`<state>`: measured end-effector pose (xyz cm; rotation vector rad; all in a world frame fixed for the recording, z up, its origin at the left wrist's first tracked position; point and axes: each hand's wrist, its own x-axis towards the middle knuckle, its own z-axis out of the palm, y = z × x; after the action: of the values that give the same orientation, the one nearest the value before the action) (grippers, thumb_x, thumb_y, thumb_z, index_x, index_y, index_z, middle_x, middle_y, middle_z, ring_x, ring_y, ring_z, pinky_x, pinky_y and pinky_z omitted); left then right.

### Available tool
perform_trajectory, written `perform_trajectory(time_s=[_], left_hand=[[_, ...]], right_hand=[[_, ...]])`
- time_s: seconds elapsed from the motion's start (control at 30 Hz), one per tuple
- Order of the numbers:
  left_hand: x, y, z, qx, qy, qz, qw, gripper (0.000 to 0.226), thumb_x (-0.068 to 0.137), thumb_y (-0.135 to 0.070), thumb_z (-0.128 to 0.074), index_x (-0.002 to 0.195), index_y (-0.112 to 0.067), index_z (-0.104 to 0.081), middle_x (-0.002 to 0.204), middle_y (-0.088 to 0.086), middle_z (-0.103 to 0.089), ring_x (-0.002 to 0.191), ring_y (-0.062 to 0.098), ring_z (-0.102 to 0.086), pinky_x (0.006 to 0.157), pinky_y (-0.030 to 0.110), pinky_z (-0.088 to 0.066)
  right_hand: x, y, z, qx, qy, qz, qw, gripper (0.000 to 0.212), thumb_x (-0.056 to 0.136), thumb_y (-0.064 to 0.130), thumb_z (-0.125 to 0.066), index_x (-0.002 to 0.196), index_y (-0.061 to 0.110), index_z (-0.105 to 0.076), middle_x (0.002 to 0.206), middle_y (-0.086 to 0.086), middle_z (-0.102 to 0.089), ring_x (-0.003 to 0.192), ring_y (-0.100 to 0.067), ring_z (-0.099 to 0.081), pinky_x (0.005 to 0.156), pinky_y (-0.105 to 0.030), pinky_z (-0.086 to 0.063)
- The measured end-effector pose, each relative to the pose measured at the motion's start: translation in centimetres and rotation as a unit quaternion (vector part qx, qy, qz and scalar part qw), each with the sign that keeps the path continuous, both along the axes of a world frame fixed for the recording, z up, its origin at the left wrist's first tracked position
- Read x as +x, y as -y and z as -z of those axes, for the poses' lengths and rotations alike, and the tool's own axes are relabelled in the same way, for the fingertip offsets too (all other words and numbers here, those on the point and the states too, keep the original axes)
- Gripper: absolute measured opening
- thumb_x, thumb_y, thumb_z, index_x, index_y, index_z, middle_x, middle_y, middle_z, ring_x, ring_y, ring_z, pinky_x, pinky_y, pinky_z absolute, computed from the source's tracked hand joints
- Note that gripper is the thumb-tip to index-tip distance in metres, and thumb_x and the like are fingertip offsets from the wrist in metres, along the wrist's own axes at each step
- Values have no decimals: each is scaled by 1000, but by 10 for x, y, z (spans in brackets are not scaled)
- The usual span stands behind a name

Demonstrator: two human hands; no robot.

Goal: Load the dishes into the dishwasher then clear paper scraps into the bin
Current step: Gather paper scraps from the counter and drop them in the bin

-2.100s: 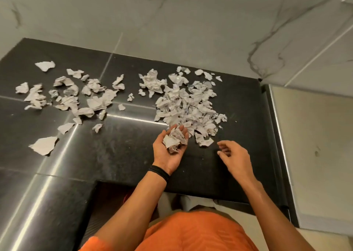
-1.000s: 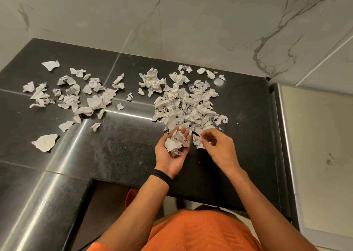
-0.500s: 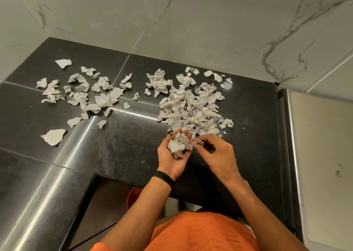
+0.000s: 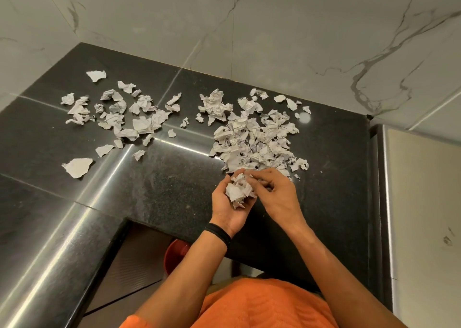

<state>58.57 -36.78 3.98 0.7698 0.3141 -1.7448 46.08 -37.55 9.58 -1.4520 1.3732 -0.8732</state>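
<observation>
Torn white paper scraps lie on the black stone counter [image 4: 162, 190]. A dense pile of scraps [image 4: 254, 140] sits in the middle; a looser scatter of scraps [image 4: 119, 118] spreads to the left. My left hand [image 4: 228, 205] is palm up just in front of the pile, cupping a wad of scraps [image 4: 239, 189]. My right hand [image 4: 277, 193] is beside it, its curled fingers on the wad; whether they pinch a scrap is unclear. A red bin [image 4: 177, 253] shows partly below the counter edge, under my left forearm.
A marble wall [image 4: 249, 28] rises behind the counter. A steel appliance top [image 4: 424, 203] adjoins the counter on the right. The counter forms an L, with a cut-out and floor at the lower left.
My right hand reached to the pile's near edge, took scraps, then moved back to my left palm and now touches the wad there. The camera tilted slightly.
</observation>
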Motion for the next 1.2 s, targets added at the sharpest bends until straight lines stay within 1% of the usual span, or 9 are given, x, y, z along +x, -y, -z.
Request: perform_trajectory(time_s=[0.2, 0.37, 0.5, 0.67, 0.8, 0.9, 1.0, 1.13, 1.2], left_hand=[[-1, -5, 2, 8, 8, 17, 1000, 53, 102, -36, -46, 144, -5, -53, 142, 21, -57, 131, 35, -56, 117, 45, -37], [5, -4, -6, 3, -21, -40, 999, 40, 101, -28, -46, 128, -4, -64, 134, 23, -63, 108, 34, -69, 103, 45, -49], [13, -9, -3, 6, -21, -59, 998, 41, 103, -28, -46, 131, -3, -62, 130, 21, -66, 109, 34, -69, 104, 45, -49], [17, -14, 1, 14, -8, -65, 998, 41, 104, -29, -45, 130, -3, -63, 135, 19, -64, 120, 32, -63, 111, 45, -43], [11, -16, 2, 20, 13, -60, 998, 42, 104, -29, -45, 133, -4, -61, 135, 19, -63, 121, 33, -62, 106, 46, -47], [4, -16, 3, 28, 25, -37, 999, 42, 103, -30, -44, 131, -4, -62, 138, 19, -61, 125, 33, -59, 115, 46, -39], [-7, -13, 6, 39, 31, -3, 999, 39, 102, -32, -45, 128, -8, -63, 139, 18, -59, 120, 32, -60, 120, 44, -32], [-23, -9, 1, 20, -2, 25, 999, 40, 102, -36, -48, 129, -10, -63, 125, 13, -66, 115, 28, -65, 101, 41, -52], [-28, -7, -2, 7, -2, 27, 1000, 46, 98, -35, -51, 135, -9, -61, 135, 13, -63, 115, 30, -64, 100, 43, -54]], right_hand=[[9, 11, -7, -49, -90, -53, 993, 23, 91, 37, -76, 112, 28, -77, 104, 17, -73, 99, 2, -65, 87, -17, -50], [-19, 32, -8, -46, -88, 29, 995, 13, 97, 24, -69, 109, 25, -75, 101, 18, -72, 91, 4, -66, 79, -15, -54], [-38, 33, 19, -13, -238, -52, 970, 21, 94, 28, -72, 115, 27, -72, 103, 15, -69, 86, 1, -64, 83, -26, -56], [-28, 18, 51, -68, -360, -137, 920, 30, 97, 35, -65, 124, 20, -67, 115, 2, -61, 106, -17, -57, 91, -34, -51], [-28, 10, 55, -114, -336, -118, 928, 21, 99, 23, -63, 117, 17, -72, 109, 2, -64, 99, -15, -61, 85, -34, -54], [-32, 0, 42, -137, -206, -31, 968, 14, 94, 22, -72, 107, 19, -75, 103, 8, -68, 95, -5, -63, 87, -25, -54], [-26, -9, 23, -193, -121, -26, 973, 13, 91, 20, -76, 104, 20, -75, 102, 11, -70, 97, -4, -64, 86, -18, -51], [-19, -10, 16, -186, -133, -72, 971, 20, 89, 33, -77, 108, 25, -74, 110, 12, -72, 108, -10, -60, 90, -24, -49], [-24, -7, 14, -161, -97, -54, 981, 22, 92, 40, -74, 108, 25, -75, 109, 13, -72, 105, -6, -62, 87, -22, -50]])
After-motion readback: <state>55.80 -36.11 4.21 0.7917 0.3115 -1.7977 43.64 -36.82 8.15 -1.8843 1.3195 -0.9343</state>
